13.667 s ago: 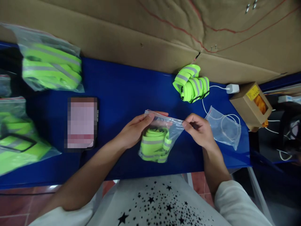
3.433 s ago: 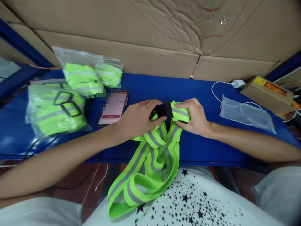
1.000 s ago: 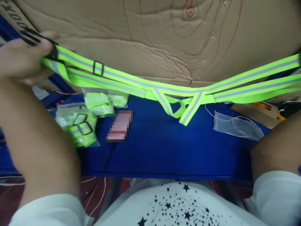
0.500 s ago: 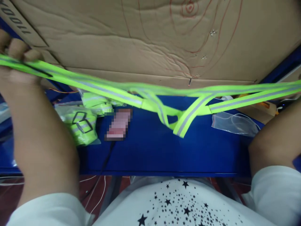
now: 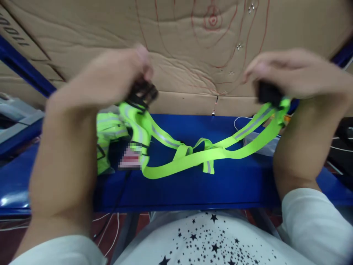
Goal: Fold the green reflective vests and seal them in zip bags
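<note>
A neon-yellow reflective strap harness (image 5: 176, 165) with grey stripes hangs in a loop between my two hands, over the blue table. My left hand (image 5: 129, 70), blurred, grips a black buckle (image 5: 142, 94) at one end of the webbing. At the other end, a dark black piece (image 5: 268, 94), perhaps the matching buckle part, hangs from my right hand (image 5: 289, 71). That hand is smeared by motion, with its fingers bent down over the piece. Short strap ends dangle from the middle of the harness near the tabletop.
Folded yellow straps in clear bags (image 5: 104, 143) lie at the left of the blue table (image 5: 176, 195). A pixelated pinkish item (image 5: 129, 158) sits partly behind the harness. To the right is a clear plastic bag (image 5: 259, 143). A cardboard panel (image 5: 176, 73) stands behind the table.
Both hands have come inward from the far sides. The harness, stretched nearly taut before, now sags in a loop, and black fittings show at its ends.
</note>
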A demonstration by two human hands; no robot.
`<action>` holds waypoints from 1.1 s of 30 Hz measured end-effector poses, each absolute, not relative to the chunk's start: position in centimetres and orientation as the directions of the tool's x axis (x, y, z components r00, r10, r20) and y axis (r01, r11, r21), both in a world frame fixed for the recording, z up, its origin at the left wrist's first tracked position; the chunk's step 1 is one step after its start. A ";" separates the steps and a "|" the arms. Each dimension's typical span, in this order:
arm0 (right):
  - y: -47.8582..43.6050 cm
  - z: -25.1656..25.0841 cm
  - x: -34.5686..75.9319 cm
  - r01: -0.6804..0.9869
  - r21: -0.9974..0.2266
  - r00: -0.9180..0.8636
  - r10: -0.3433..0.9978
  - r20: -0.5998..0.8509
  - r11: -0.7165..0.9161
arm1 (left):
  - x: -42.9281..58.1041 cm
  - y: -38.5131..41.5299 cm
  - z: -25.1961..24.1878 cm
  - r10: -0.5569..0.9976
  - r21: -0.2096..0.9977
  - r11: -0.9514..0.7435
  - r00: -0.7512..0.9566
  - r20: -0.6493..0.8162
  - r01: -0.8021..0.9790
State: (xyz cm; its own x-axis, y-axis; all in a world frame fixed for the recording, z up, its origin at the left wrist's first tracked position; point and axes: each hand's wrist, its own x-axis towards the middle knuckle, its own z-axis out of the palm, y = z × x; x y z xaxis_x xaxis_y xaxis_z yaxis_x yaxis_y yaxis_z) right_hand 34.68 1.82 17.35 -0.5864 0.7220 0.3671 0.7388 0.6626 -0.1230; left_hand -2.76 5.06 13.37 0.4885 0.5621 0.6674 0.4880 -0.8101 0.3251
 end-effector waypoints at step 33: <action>2.1 15.2 24.3 0.547 -0.057 -0.770 0.528 0.359 0.836 | 4.9 4.3 9.2 0.412 0.392 -0.910 0.407 0.815 0.136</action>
